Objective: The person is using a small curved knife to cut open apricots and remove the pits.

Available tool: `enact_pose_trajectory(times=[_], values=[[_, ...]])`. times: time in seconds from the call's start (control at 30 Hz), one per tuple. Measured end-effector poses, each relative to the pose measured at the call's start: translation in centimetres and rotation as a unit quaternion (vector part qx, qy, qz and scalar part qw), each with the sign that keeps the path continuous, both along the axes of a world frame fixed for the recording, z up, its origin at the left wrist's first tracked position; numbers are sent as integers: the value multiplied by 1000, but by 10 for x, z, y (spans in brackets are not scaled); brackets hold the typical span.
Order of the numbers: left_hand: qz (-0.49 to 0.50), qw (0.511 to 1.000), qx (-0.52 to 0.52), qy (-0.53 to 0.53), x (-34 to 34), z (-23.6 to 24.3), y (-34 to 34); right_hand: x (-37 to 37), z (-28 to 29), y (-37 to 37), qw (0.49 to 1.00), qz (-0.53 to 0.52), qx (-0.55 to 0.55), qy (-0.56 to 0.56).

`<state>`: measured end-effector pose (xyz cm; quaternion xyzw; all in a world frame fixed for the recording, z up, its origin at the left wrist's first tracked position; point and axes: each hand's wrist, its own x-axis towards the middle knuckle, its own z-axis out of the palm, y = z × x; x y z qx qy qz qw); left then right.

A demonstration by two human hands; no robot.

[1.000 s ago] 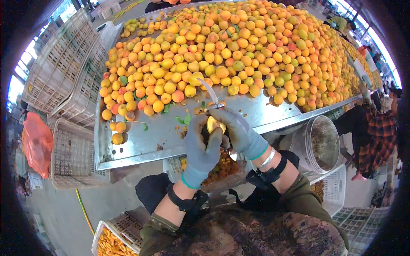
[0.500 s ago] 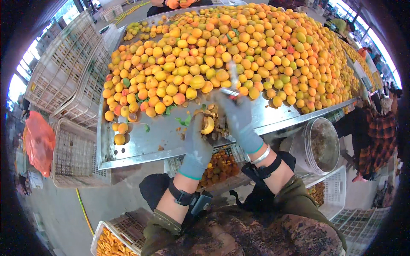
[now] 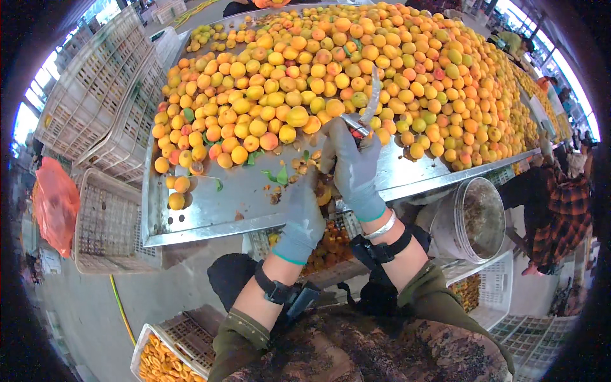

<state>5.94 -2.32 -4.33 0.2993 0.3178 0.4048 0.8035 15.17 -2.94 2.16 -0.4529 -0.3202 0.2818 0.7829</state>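
Observation:
My right hand (image 3: pixel 354 159), in a grey glove, is closed around a knife (image 3: pixel 372 95) with a curved blade that points up and away over the fruit. Close beside it, my gloved left hand (image 3: pixel 304 213) is closed on an apricot (image 3: pixel 323 193), mostly hidden between the two hands. Fingers of the right hand meet those of the left above this fruit. Beyond both hands, a large heap of yellow-orange apricots (image 3: pixel 407 76) covers the metal table (image 3: pixel 197 223). Green leaves (image 3: pixel 280 176) and brown scraps lie beside my left hand.
Under the table edge is a crate of orange-brown pieces (image 3: pixel 337 248). A white bucket (image 3: pixel 445 223) stands at right. Stacked crates (image 3: pixel 95 95) and a red bag (image 3: pixel 56 204) are at left. Near my lap, a crate (image 3: pixel 137 363) holds cut fruit. Other people are beyond the table and at right.
My hands have come together, and the apricot that showed plainly in my left hand is now mostly covered. The knife blade, blurred before, shows clearly, farther right and tilted right.

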Motion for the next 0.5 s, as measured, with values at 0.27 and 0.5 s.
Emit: enact_pose_trajectory(times=[0.27,0.5], values=[[96,896,357,247,1,-8,-7,17,-15,10,984,31,-118,130],[129,873,385,271,-1,-13,-8,16,-15,11,990,82,-78,88]])
